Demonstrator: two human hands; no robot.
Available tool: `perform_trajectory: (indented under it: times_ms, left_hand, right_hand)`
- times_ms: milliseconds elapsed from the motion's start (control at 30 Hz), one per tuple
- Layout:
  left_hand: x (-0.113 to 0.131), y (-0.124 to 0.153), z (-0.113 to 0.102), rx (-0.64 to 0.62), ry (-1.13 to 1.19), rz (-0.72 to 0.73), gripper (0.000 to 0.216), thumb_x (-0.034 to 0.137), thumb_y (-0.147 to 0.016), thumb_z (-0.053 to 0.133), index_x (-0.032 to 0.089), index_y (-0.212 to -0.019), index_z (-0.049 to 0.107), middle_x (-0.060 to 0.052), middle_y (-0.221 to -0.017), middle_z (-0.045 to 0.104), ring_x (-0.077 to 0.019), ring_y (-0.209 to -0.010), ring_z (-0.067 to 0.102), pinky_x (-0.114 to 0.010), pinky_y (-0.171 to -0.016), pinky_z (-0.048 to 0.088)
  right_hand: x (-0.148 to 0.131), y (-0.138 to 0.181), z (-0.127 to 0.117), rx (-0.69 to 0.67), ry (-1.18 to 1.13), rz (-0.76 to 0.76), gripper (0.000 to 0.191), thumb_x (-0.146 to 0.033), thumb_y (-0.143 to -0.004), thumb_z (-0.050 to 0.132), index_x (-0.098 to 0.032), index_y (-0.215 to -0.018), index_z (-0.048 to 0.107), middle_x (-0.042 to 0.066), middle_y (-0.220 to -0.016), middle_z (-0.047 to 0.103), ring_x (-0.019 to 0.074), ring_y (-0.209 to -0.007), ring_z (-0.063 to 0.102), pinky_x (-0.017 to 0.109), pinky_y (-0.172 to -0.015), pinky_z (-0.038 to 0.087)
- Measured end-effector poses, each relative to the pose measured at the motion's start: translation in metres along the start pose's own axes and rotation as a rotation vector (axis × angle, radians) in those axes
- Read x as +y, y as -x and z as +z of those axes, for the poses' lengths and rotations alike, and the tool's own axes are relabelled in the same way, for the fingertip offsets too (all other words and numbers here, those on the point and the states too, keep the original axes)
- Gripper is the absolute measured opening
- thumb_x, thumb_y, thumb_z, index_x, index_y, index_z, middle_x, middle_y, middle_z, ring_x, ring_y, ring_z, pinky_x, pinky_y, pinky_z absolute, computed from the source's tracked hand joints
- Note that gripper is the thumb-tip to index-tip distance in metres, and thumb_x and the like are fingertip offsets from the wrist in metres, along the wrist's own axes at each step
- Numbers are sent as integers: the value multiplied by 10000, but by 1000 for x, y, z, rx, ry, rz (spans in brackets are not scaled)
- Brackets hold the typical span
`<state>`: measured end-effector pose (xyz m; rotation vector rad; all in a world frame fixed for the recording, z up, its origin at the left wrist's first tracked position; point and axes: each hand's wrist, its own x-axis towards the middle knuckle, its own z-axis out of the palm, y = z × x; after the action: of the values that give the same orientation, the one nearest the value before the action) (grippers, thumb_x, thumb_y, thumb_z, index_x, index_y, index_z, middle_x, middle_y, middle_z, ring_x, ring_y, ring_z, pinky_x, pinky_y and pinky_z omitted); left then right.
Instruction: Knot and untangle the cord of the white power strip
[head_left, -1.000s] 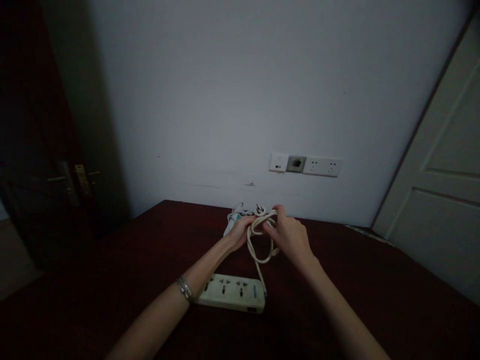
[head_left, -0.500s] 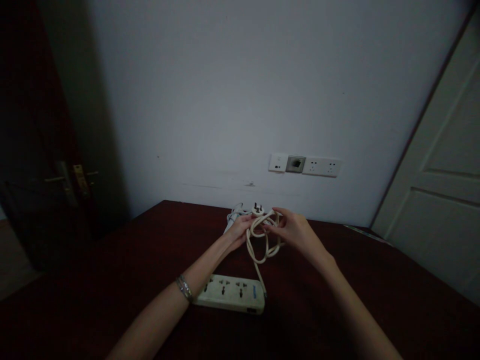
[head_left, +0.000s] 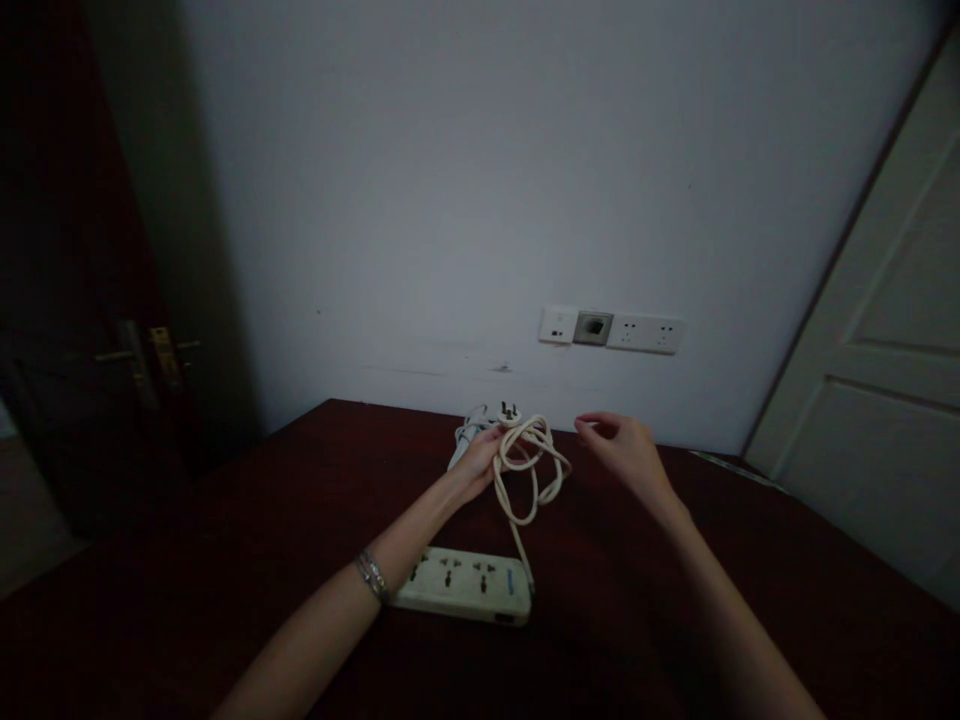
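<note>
A cream power strip lies on the dark red table, its cord rising from the right end into a loose bundle of loops. My left hand is closed around the bundle, with some fingers hidden behind the loops. The three-pin plug sticks up above that hand, pins upward. To the right of the loops, my right hand is in the air, apart from the cord. Its thumb and index tips come close together in a pinch, and nothing shows between them.
Behind my left hand lies another white object with a thin grey cable. Wall sockets and a grey wall plate sit above the table. A flat strip lies near the back right edge. Doors stand at both sides.
My right hand has let go of the cord loops and moved right, away from them. The plug has shifted slightly left and up. My left hand keeps its hold.
</note>
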<state>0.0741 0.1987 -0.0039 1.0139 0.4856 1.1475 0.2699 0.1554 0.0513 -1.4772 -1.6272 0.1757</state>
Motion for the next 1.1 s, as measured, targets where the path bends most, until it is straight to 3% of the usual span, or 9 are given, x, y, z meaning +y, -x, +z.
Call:
perform_trajectory:
  times_ms: [67, 133, 267, 433, 567, 900, 1100]
  left_hand:
    - [-1, -1, -1, 0, 13, -3, 138, 133, -732, 635, 96, -865, 640, -84, -805, 686, -135, -636, 639, -250, -608, 539]
    - [-2, -1, -1, -9, 26, -3, 136, 130, -732, 628, 99, -865, 637, -84, -807, 687, -143, -647, 644, -258, -608, 543]
    - [-2, 0, -1, -19, 20, -5, 118, 142, -735, 623, 106, -847, 637, -96, -816, 689, -156, -658, 648, -267, -607, 544]
    - [-1, 1, 3, -26, -10, 23, 146, 182, -757, 607, 109, -878, 646, -105, -852, 689, -166, -694, 654, -266, -629, 540]
    - [2, 3, 11, 0, 13, 1, 130, 173, -761, 595, 96, -852, 648, -96, -798, 690, -155, -640, 653, -263, -632, 538]
    - [8, 5, 14, 121, 140, -27, 96, 135, -781, 555, 90, -740, 629, -64, -688, 673, -130, -605, 633, -255, -666, 526]
    - [13, 4, 15, 179, 131, 49, 105, 158, -765, 602, 83, -693, 617, -68, -671, 666, -129, -571, 621, -245, -614, 511]
  right_hand:
    - [5, -1, 8, 42, -21, -47, 383, -423, -762, 529, -120, -934, 687, 110, -843, 694, 218, -803, 642, 347, -792, 461]
    - [7, -1, 18, -59, -201, -42, 416, -462, -776, 512, -120, -944, 678, 116, -914, 688, 219, -865, 636, 350, -815, 464]
    - [5, 1, 36, -289, -555, 63, 496, -550, -766, 504, -110, -941, 652, 105, -883, 687, 200, -769, 644, 319, -702, 501]
    - [-3, 5, 40, -234, -691, 116, 474, -551, -643, 649, -137, -868, 598, 74, -797, 687, 172, -670, 637, 270, -611, 500]
    - [-9, 10, 39, -330, -838, 162, 482, -547, -644, 666, -167, -912, 537, 47, -714, 682, 175, -579, 640, 296, -566, 518]
    - [-7, 15, 34, -531, -929, 158, 505, -449, -636, 718, -129, -1011, 612, 82, -800, 697, 183, -693, 668, 282, -664, 520]
    - [-8, 17, 34, -538, -920, 128, 482, -440, -624, 726, -146, -976, 577, 91, -930, 677, 188, -752, 665, 270, -668, 511]
